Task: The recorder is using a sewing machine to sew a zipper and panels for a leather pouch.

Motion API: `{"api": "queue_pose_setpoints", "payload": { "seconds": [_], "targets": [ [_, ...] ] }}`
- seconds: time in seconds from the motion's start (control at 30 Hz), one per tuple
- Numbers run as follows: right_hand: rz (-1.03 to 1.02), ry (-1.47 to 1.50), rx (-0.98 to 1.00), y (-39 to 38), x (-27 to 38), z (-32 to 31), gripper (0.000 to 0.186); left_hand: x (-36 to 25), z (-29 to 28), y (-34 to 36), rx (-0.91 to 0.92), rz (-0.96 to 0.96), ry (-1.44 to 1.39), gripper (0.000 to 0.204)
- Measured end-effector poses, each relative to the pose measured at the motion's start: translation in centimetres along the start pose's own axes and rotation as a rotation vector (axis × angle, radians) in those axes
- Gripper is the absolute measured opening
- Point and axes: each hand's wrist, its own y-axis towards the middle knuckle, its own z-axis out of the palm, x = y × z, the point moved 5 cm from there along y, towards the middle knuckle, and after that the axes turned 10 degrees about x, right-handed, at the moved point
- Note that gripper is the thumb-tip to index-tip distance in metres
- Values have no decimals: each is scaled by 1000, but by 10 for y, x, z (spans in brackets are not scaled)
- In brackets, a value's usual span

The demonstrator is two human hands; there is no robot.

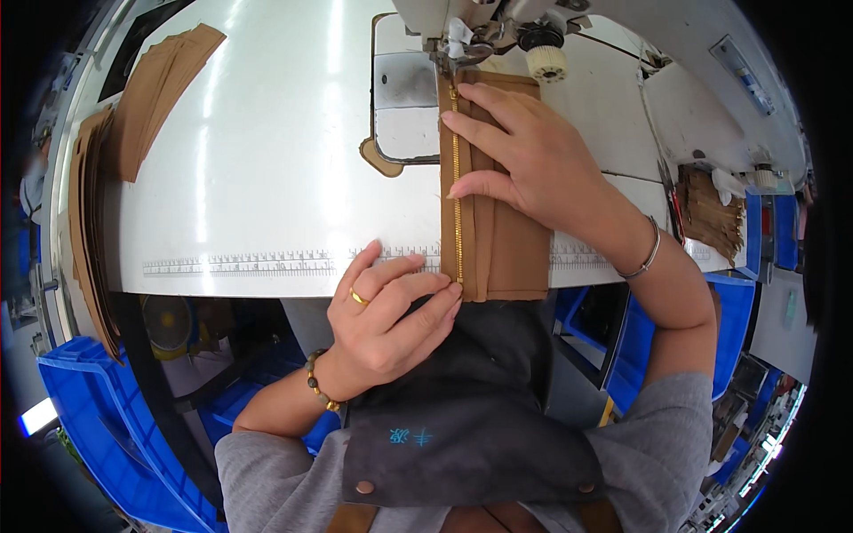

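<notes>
A brown leather-like panel [514,235] lies lengthwise under the sewing machine's needle area [451,67]. A gold-toothed zipper [458,233] runs along its left side, from the needle area to the panel's near edge. My left hand [386,311] pinches the zipper's near end at the table's front edge; its other fingers are partly bent over the white top. My right hand [538,147] lies over the panel, fingers spread, with thumb and fingertips touching down along the zipper. Its palm hides part of the panel's right side.
Brown cut pieces are stacked at the far left [164,98], with more along the left edge [89,222]. A printed ruler [267,262] crosses the table's front. Brown scraps [711,209] lie at right. Blue bins [115,417] stand below the table.
</notes>
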Motion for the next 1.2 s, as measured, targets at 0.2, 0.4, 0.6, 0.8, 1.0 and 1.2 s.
{"api": "queue_pose_setpoints", "payload": {
  "seconds": [0.2,0.4,0.6,0.8,1.0,1.2],
  "targets": [
    [-2,-11,27,0,2,-2,72,0,3,0,-8,26,-39,30],
    [-28,-12,26,3,4,-8,78,1,5,-3,-32,71,-24,30],
    [-27,-18,81,0,3,-10,84,1,3,-1,-34,96,0,32],
    [-37,10,147,0,7,-12,90,16,-29,-14,114,-15,133,48],
    [23,-36,214,1,6,-9,98,142,-169,-55,-138,-441,748,34],
    [18,-37,190,-1,4,-8,99,237,-288,-116,-222,-984,1043,33]
  ]
}}
